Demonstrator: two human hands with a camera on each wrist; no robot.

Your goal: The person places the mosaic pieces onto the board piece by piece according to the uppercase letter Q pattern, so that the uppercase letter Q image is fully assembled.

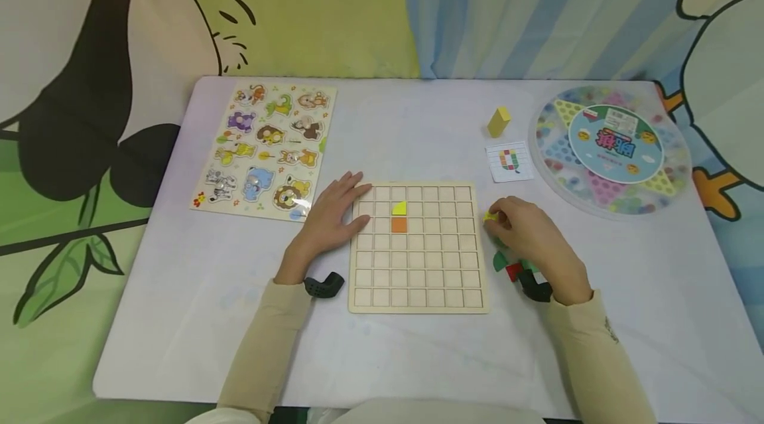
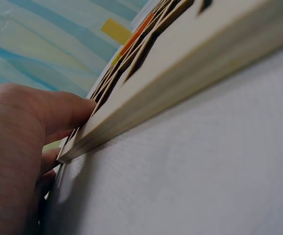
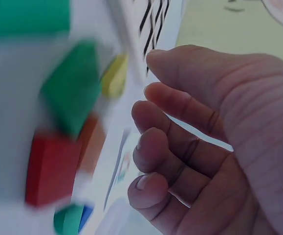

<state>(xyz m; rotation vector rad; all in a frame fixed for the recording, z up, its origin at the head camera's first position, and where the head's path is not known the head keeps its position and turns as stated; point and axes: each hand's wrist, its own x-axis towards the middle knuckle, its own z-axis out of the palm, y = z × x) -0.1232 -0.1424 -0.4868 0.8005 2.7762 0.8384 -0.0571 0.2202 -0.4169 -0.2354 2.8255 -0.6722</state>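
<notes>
on gridded wood (image 1: 416, 259), orange square (image 1: 399, 225)

The wooden board (image 1: 419, 251) is pale tan, with brown lines making lots of squares. The rounded piece (image 1: 400, 210) is bright yellow and the square piece (image 1: 399, 225) is orange. One loose block (image 3: 52, 169) is red, and a slanted block (image 3: 74, 88) is green. The tall block (image 1: 499, 122) is yellow. The animal puzzle (image 1: 264, 152) has a blue elephant (image 1: 258, 184) and a black-and-white stripy zebra (image 1: 221, 185). The counter (image 1: 418, 357) is white. The cloth (image 1: 537, 12) has blue and cream stripes. Both sleeves (image 1: 599, 357) are tan.
</notes>
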